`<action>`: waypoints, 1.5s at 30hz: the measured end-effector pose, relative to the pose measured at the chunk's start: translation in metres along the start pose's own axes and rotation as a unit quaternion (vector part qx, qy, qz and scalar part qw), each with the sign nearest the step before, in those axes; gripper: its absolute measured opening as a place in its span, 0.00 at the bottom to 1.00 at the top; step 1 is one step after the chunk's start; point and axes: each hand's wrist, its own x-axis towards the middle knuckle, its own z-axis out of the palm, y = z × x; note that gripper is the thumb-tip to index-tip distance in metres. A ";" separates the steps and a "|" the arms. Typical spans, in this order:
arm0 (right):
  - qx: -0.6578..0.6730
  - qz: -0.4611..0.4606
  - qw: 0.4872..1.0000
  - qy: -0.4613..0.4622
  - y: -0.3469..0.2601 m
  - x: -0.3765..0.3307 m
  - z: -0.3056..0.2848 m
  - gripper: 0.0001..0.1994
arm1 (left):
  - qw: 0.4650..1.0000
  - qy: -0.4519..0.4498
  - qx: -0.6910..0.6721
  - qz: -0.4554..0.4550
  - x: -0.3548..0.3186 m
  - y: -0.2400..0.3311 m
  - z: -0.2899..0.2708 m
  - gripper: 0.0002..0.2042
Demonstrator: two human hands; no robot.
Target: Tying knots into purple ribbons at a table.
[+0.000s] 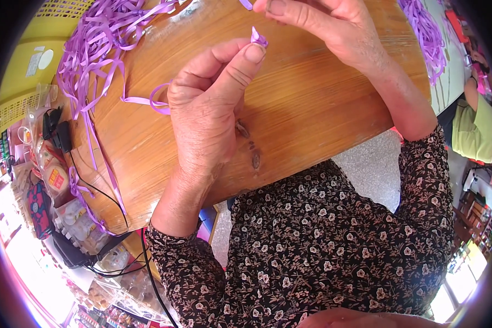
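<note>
My left hand [210, 95] is raised over the wooden table, with thumb and forefinger pinched on a small folded piece of purple ribbon [259, 38]. A pointed tip of the ribbon sticks up past the thumb. To the right and farther away is my right hand [333, 27], partly cut off by the upper edge. Its thumb lies against a finger, and what the fingertips hold, if anything, cannot be made out. Just left of them shows the end of a purple ribbon strip [246, 4]. Behind my left wrist a ribbon loop [159, 100] lies on the table.
A big tangle of purple ribbon [101, 41] covers the table's far left, beside a yellow basket [24, 65]. More ribbon [425, 38] hangs at the far right. Black cables [101, 191] and bagged goods [54, 169] crowd the left side. A person in a green top [475, 131] is at the right.
</note>
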 end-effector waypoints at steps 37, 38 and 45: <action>-0.188 -0.275 0.939 -0.086 0.001 0.006 -0.008 0.02 | 0.996 -0.030 0.086 -0.015 0.003 0.001 -0.002 0.10; -0.190 -0.273 0.939 -0.084 0.001 0.006 -0.008 0.02 | 0.996 -0.030 0.087 -0.015 0.003 0.001 -0.002 0.10; -0.171 -0.239 0.953 -0.076 0.001 0.004 -0.009 0.02 | 0.997 -0.056 0.006 -0.047 0.005 0.002 -0.011 0.06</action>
